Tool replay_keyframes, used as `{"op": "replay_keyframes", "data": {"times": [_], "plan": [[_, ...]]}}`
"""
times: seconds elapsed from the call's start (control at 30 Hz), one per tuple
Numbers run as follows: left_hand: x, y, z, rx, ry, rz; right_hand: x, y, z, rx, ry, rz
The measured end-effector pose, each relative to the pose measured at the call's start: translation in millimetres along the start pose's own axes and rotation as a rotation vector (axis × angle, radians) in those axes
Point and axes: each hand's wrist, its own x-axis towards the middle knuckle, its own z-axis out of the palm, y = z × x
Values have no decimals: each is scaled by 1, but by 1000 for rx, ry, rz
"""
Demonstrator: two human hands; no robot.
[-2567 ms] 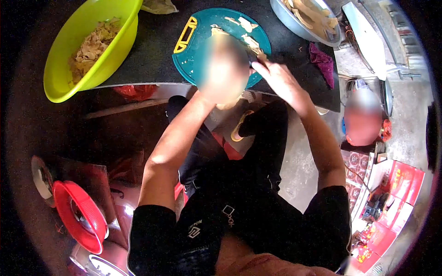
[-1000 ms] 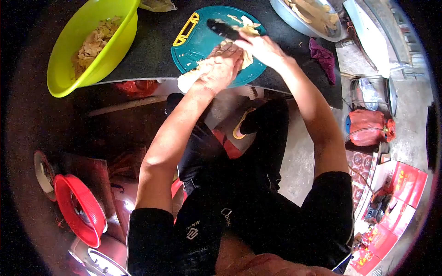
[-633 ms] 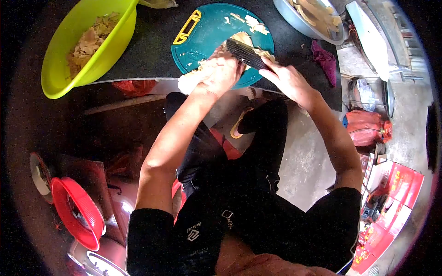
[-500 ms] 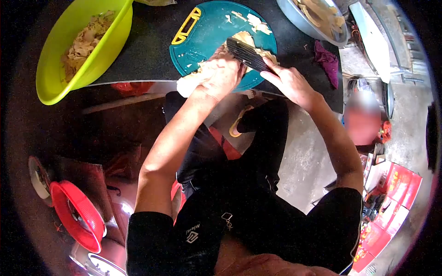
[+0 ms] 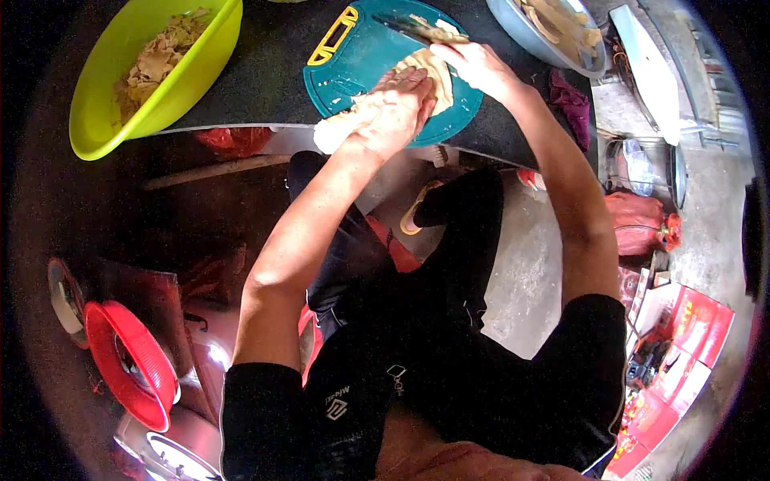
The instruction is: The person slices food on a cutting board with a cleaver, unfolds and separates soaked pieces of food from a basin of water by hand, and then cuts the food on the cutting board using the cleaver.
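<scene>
A round teal cutting board (image 5: 341,80) with a yellow handle lies at the table's front edge. My left hand (image 5: 391,112) is curved over a pale, layered food piece (image 5: 439,80) and holds it against the board. Its whitish end sticks out near my wrist. In my right hand (image 5: 480,70) is a dark-bladed kitchen knife (image 5: 401,26), raised over the board's far side, its blade pointing left. Pale cut bits (image 5: 445,32) lie along the blade. My right fingers are closed round the handle, which they mostly hide.
A lime-green basin (image 5: 96,132) with pale slices (image 5: 160,60) stands at the left. Back right is a light-blue basin (image 5: 513,28) with larger pale pieces (image 5: 553,24). A purple cloth (image 5: 569,104) lies at the table's right edge. Below left is a red basket (image 5: 120,369).
The knife has moved from beside my left fingers to the board's far side, carrying cut bits. My left hand stays on the food piece, its fingers stretched further along it.
</scene>
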Motion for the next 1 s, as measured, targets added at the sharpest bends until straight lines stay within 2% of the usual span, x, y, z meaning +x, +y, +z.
{"op": "replay_keyframes", "data": {"times": [0.03,0.1,0.17,0.2,0.3,0.33,0.43,0.47,0.5,0.57,0.63,0.7,0.8,0.83,0.87,0.9,0.97,1.0], "plan": [[-2,0,2,-9,-9,-24,-10,5,4,39,-45,-5],[-1,3,0,-30,-28,-71,-38,-26,-10,118,-136,-10],[2,9,-10,7,-6,-67,-66,-71,-30,284,-221,395],[3,9,-11,27,3,-66,-81,-67,-21,348,-40,197],[4,-2,1,41,138,71,-87,-63,-14,410,-87,399],[1,-3,3,37,69,22,-84,-64,-17,420,-140,432],[1,2,-3,10,-82,-75,-58,-56,-7,395,-45,209],[-1,0,-2,-4,-98,-79,-43,-55,-6,443,-98,285],[0,1,-5,-15,-114,-81,-34,-53,0,359,-107,309],[0,4,-7,-37,-29,-63,-15,-51,-6,321,-176,371],[1,0,3,12,96,35,-2,-23,24,247,65,325],[0,1,0,-8,-1,-7,5,-3,32,195,309,41],[-2,-1,4,16,-25,-17,1,3,-5,809,-43,464],[-4,0,5,30,-23,-26,-7,-24,-34,1067,-55,576],[-5,1,4,42,-21,-33,-12,-40,-38,986,42,553],[-5,2,3,18,-8,-37,-12,-39,-31,677,-83,690],[-5,2,-1,-28,21,-52,-46,-34,-17,117,149,-131],[-3,5,-5,-8,-7,-68,-60,-47,-22,246,36,32]]}}
